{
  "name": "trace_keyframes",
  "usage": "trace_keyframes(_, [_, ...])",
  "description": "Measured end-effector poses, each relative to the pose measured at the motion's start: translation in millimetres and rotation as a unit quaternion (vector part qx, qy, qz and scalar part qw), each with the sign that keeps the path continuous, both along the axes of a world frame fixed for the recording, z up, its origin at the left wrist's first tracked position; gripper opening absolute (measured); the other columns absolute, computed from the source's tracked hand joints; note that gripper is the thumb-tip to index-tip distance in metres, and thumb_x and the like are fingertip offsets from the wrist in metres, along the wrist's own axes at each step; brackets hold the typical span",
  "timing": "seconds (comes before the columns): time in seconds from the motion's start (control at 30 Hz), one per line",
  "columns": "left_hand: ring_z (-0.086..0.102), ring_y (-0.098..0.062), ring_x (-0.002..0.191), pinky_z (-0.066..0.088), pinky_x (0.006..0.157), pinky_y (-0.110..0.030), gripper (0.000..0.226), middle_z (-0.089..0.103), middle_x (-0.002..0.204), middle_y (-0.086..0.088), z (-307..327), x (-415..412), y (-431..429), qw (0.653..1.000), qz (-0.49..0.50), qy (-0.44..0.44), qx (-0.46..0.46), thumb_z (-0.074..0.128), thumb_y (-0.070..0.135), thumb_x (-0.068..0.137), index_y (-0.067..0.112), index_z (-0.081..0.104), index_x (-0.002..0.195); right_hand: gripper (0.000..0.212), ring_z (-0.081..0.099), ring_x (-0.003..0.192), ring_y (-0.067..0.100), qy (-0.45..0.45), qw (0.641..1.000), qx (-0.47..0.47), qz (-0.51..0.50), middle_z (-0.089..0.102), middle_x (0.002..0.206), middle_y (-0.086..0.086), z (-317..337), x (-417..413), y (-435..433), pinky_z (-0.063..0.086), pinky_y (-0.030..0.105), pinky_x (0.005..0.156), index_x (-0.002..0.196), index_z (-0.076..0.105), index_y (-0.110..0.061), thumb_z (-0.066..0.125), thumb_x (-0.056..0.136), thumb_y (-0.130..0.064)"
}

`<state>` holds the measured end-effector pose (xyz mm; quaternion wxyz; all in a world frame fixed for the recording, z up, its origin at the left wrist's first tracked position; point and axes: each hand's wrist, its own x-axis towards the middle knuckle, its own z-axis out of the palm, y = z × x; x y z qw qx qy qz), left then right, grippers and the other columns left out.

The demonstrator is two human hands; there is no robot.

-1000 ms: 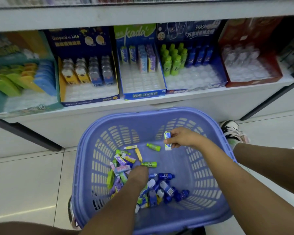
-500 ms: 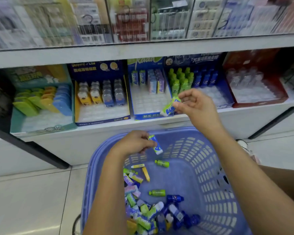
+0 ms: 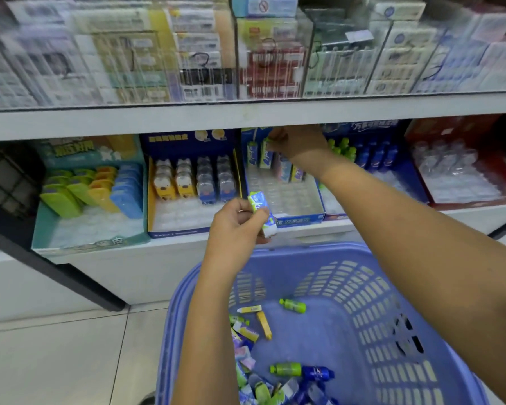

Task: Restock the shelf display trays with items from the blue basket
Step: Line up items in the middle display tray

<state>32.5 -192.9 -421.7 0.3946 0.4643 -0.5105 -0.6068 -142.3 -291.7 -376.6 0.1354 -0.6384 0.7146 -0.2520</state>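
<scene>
Head view: the shelf (image 3: 246, 121) carries slotted trays, with the blue basket (image 3: 304, 250) just below, likely for short reaches. Of the hands, the right hand (image 3: 297, 141) pinches a green-white pack (image 3: 265, 155) upright into the middle tray (image 3: 292, 197); the left hand (image 3: 234, 225) grips a second pack (image 3: 260, 207), held ready.

1 head view, facing forward-down, close to shelf (image 3: 246, 121).

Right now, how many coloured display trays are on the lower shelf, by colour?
Teal tray: 1
Blue trays: 3 (yellow-lined tray, middle tray, bottle tray)
Red tray: 1
Total: 5
</scene>
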Motion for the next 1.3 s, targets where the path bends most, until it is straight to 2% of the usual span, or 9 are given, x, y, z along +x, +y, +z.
trace_keyframes(0.17, [0.070, -0.017, 0.060, 0.052, 0.050, -0.022, 0.024, 0.068, 0.097, -0.019, -1.9, 2.0, -3.5, 1.000, 0.006, 0.026, 0.009, 0.059, 0.022, 0.092, 0.004, 0.057, 0.108, 0.024, 0.049, 0.073, 0.014, -0.039, 0.998, 0.041, 0.031, 0.052, 0.070, -0.007, 7.0, -4.5, -12.3, 0.041, 0.029, 0.074, 0.067, 0.053, -0.022, 0.058, 0.090, -0.018])
trace_keyframes(0.33, [0.069, -0.014, 0.061, 0.054, 0.055, -0.020, 0.008, 0.069, 0.082, -0.001, -4.3, 1.4, -4.2, 0.999, 0.003, 0.029, -0.020, 0.062, 0.012, 0.090, 0.019, 0.061, 0.094, 0.015, 0.057, 0.102, 0.021, 0.027, 0.998, 0.048, 0.028, 0.064, 0.108, 0.005, -1.7, -7.0, -15.6, 0.044, 0.032, 0.089, 0.097, 0.066, -0.011, 0.067, 0.083, -0.017])
trace_keyframes(0.6, [0.067, -0.007, 0.063, 0.055, 0.064, -0.018, 0.017, 0.066, 0.073, 0.008, -1.1, -4.1, -0.5, 0.996, 0.053, -0.001, -0.073, 0.062, 0.016, 0.090, 0.032, 0.063, 0.087, 0.029, 0.058, 0.106, 0.027, 0.136, 0.989, 0.055, 0.029, 0.065, 0.115, 0.011, 3.8, 0.5, -3.0, 0.047, 0.034, 0.092, 0.110, 0.064, -0.004, 0.055, 0.092, -0.025])
trace_keyframes(0.7, [0.062, -0.002, 0.060, 0.052, 0.061, -0.014, 0.015, 0.063, 0.073, 0.010, -0.6, -6.6, -0.1, 0.993, 0.060, -0.015, -0.105, 0.059, 0.017, 0.092, 0.031, 0.063, 0.096, 0.015, 0.061, 0.083, 0.013, -0.039, 0.998, 0.022, 0.047, 0.069, 0.092, -0.001, 12.1, 6.1, 32.9, 0.044, 0.008, 0.063, 0.097, 0.069, -0.019, 0.061, 0.089, -0.029])
trace_keyframes(0.77, [0.062, -0.005, 0.064, 0.054, 0.065, -0.023, 0.022, 0.062, 0.072, 0.011, -0.7, -8.1, 0.1, 0.990, 0.055, -0.034, -0.128, 0.058, 0.019, 0.092, 0.040, 0.062, 0.094, 0.009, 0.061, 0.065, 0.006, -0.213, 0.966, 0.074, 0.128, 0.068, 0.072, -0.005, 16.5, 12.2, 61.5, 0.046, 0.008, 0.055, 0.090, 0.069, -0.017, 0.066, 0.087, -0.024])
trace_keyframes(0.83, [0.062, -0.016, 0.071, 0.055, 0.072, -0.035, 0.029, 0.063, 0.072, 0.012, -1.0, -10.7, 1.2, 0.987, 0.046, -0.051, -0.142, 0.057, 0.020, 0.093, 0.048, 0.059, 0.088, 0.006, 0.061, 0.058, 0.000, -0.257, 0.945, 0.099, 0.176, 0.066, 0.068, -0.005, 15.8, 12.4, 78.5, 0.049, 0.011, 0.059, 0.088, 0.067, -0.011, 0.069, 0.083, -0.011])
trace_keyframes(1.0, [0.059, 0.004, 0.098, 0.048, 0.089, -0.019, 0.034, 0.064, 0.110, 0.009, -3.3, -18.9, 4.4, 0.967, 0.056, -0.157, -0.193, 0.053, 0.022, 0.095, 0.020, 0.055, 0.129, 0.018, 0.061, 0.068, 0.003, -0.236, 0.970, -0.002, 0.051, 0.062, 0.082, -0.003, 20.8, 2.2, 63.6, 0.050, 0.014, 0.066, 0.088, 0.062, -0.016, 0.075, 0.077, -0.011])
trace_keyframes(1.1, [0.044, -0.012, 0.128, 0.031, 0.102, -0.018, 0.046, 0.047, 0.141, 0.002, -4.3, -26.4, 8.4, 0.925, -0.017, -0.286, -0.248, 0.049, 0.025, 0.097, 0.017, 0.042, 0.141, 0.016, 0.055, 0.084, 0.012, -0.157, 0.986, -0.034, -0.051, 0.061, 0.090, 0.003, 16.8, -0.1, 35.8, 0.044, 0.024, 0.073, 0.090, 0.062, -0.013, 0.070, 0.083, -0.024])
trace_keyframes(1.3, [0.020, -0.012, 0.142, 0.013, 0.113, -0.019, 0.051, 0.030, 0.153, 0.001, -12.4, -33.5, 12.9, 0.873, -0.098, -0.394, -0.271, 0.047, 0.026, 0.097, 0.012, 0.036, 0.145, 0.018, 0.062, 0.098, 0.027, -0.114, 0.993, -0.017, 0.019, 0.067, 0.101, 0.019, -8.2, 14.2, -1.5, 0.046, 0.032, 0.090, 0.099, 0.065, 0.003, 0.065, 0.086, -0.010])
